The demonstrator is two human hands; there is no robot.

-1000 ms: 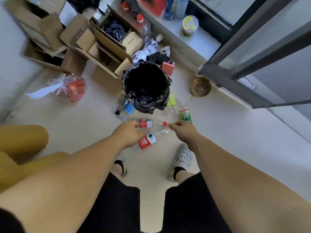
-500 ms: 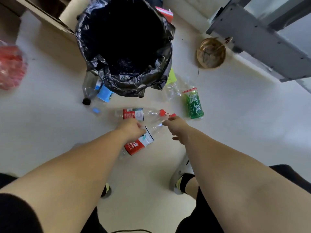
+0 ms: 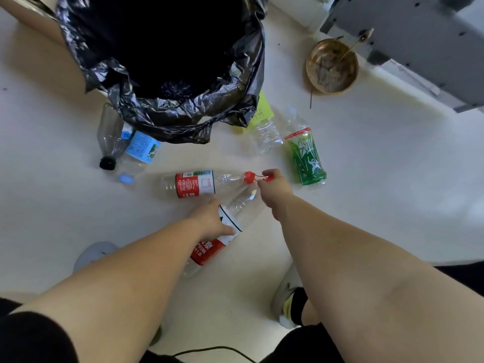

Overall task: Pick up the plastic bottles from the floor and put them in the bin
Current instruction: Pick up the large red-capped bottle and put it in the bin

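The bin, lined with a black bag, stands open at the top. Several plastic bottles lie on the floor below it. A large clear bottle with a red label lies slanted in front of me. My left hand grips its body, and my right hand pinches its red-capped neck. Just beyond lies a smaller red-label bottle. A green-label bottle and a clear bottle lie to the right. A blue-label bottle and a black-capped bottle lie on the left by the bin.
A brass bowl sits on the floor at the upper right, next to a grey door frame. A yellow-green sheet pokes out from under the bin. My shoes stand close to the large bottle. A black cable crosses the bottom edge.
The view has dropped lower and closer to the floor and the bin. Both hands have settled onto the large red-label bottle, left on its body, right at its cap.
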